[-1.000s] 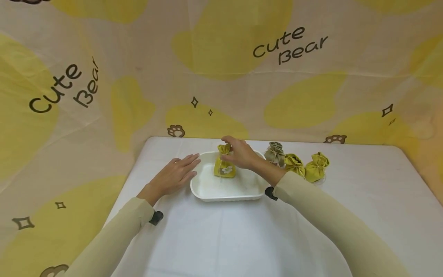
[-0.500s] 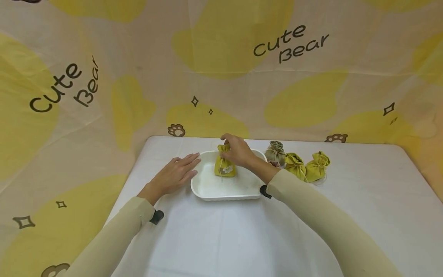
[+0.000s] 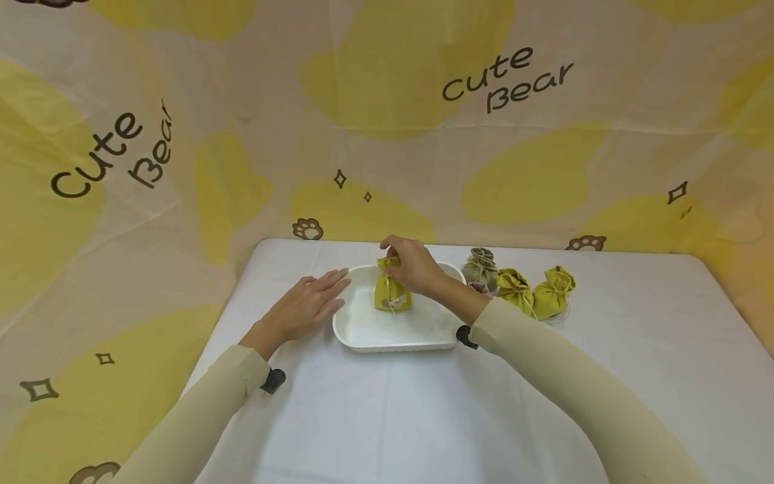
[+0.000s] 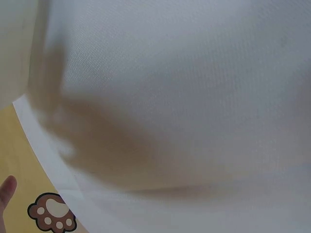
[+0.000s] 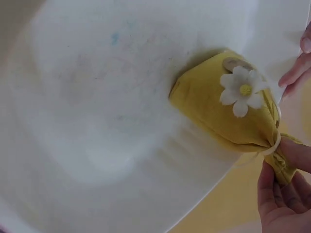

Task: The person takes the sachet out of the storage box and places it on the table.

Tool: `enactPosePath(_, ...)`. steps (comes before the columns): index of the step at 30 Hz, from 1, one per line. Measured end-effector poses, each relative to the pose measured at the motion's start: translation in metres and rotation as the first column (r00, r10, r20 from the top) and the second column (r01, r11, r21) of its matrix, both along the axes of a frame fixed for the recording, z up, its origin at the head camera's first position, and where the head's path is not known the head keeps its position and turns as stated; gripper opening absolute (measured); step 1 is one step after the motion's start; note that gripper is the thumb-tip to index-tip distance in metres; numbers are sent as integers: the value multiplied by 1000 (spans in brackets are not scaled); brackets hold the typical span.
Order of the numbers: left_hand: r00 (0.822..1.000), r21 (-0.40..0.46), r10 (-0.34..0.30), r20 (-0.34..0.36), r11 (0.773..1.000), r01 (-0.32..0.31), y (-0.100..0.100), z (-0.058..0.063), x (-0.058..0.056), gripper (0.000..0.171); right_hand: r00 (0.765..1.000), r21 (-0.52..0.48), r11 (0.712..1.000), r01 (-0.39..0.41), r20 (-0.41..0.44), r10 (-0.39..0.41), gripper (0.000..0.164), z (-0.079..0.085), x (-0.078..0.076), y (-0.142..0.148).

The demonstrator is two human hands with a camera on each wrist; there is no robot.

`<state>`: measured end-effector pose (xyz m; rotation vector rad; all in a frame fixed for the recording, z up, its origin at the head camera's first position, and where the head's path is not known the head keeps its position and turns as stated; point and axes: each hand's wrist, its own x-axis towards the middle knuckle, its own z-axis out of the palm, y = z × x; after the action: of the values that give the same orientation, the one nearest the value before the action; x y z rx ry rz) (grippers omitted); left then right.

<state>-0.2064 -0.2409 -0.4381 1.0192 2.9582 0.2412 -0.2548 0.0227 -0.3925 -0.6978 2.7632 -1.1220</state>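
A yellow drawstring pouch (image 3: pixel 390 294) with a white flower stands in a white tray (image 3: pixel 365 339), towards its far side. My right hand (image 3: pixel 414 265) pinches the pouch by its gathered neck. In the right wrist view the thumb and fingers close round the neck (image 5: pixel 283 167), just past the cord, and the white flower (image 5: pixel 241 91) faces the camera. My left hand (image 3: pixel 308 304) lies with fingers extended at the tray's left edge, its fingertips at the rim. Only a bit of one left finger (image 4: pixel 7 191) shows in the left wrist view.
Right of the tray stand a grey-green pouch (image 3: pixel 480 269) and two more yellow pouches (image 3: pixel 514 289), close together. A pinkish thing (image 3: pixel 480 288), mostly hidden, lies by them. A white cloth covers the table (image 3: pixel 375 417), and a printed curtain (image 3: pixel 387 134) hangs behind.
My right hand has dipped slightly and closed more firmly round the pouch's neck, and the pouch has tilted a little. The left hand has stayed at the tray's edge.
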Motion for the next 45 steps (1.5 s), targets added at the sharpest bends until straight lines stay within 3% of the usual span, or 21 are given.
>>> enactPosePath(10,1000,11,-12,-15,1000,12,-1,1,1,52,993,-65,995,-75,-98,68,34,12,9,20)
enactPosePath(16,1000,10,-9,-16,1000,9,-2,2,2,53,983,-155,978,-139,-142,117,35,27,9,35)
enactPosePath(22,1000,-8,-10,-18,1000,10,-3,1,2,53,977,-185,969,-164,-163,135,36,46,13,50)
enactPosePath(30,999,4,-15,-31,1000,15,-2,2,2,52,975,-188,971,-149,-194,112,36,70,14,76)
enactPosePath(38,998,0,-37,-58,999,37,-1,2,1,51,962,-130,987,-89,-268,52,33,74,13,118)
enactPosePath(45,998,-4,-30,-48,1000,30,-1,1,1,52,941,-102,995,19,-335,-52,33,78,12,158)
